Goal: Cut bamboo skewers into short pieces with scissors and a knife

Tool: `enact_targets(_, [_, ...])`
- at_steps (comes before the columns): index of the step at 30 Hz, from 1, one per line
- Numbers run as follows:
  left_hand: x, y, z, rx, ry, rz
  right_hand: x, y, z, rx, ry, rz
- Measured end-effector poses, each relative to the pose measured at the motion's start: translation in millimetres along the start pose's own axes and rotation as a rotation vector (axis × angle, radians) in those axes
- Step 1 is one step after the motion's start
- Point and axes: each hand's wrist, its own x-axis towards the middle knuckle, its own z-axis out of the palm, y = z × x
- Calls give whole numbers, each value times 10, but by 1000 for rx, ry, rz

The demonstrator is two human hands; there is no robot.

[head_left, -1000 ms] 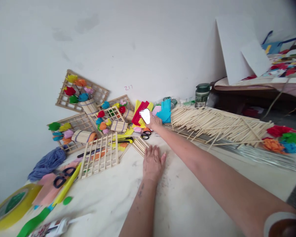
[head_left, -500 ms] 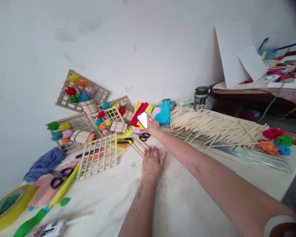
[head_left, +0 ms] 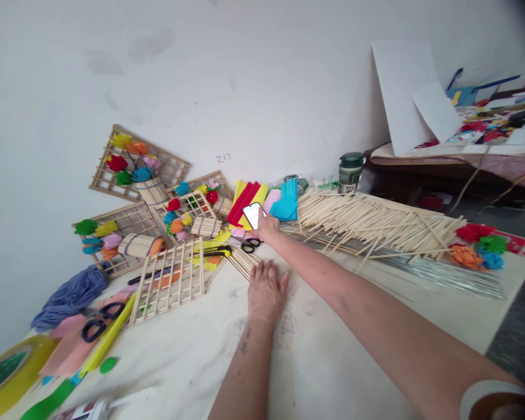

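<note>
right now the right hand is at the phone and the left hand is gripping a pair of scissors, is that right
Not quite: the left hand isn't gripping scissors. The head view shows it palm down on the table, with the nearest scissors lying beyond its fingertips. The right hand is at the phone, as you say.

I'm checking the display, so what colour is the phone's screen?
The phone's screen is mostly white, as the head view, the only one, shows.
</note>
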Motion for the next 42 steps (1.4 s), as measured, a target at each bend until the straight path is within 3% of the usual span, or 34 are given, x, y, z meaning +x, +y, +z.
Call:
enact_targets(9, [0,1,-2,-32,4,-7,-27,31,-72,6,-62,45])
enact_targets(17, [6,-3,-6,-15,-9,-4,-3,105,-34,9,-49,72])
enact_targets(22, [13,-7,-11,-43,-2,-9,-53,169,-164,59,-2,65])
enact_targets(28, [16,-5,-16,-62,11,4,-457,214,-370,123,83,-34])
enact_targets(32, [7,-19,-23,-176,48,2,-795,289,-307,245,50,-94])
enact_targets(35, [-11,-54,-56,-393,145,-3,-1029,403,-241,378,-1,-59])
enact_targets(37, [-29,-87,-95,-592,246,-145,-1187,487,-221,426,-15,-54])
enact_targets(42, [-120,-180,-241,-1120,462,-883,-1547,578,-227,322,-61,-165])
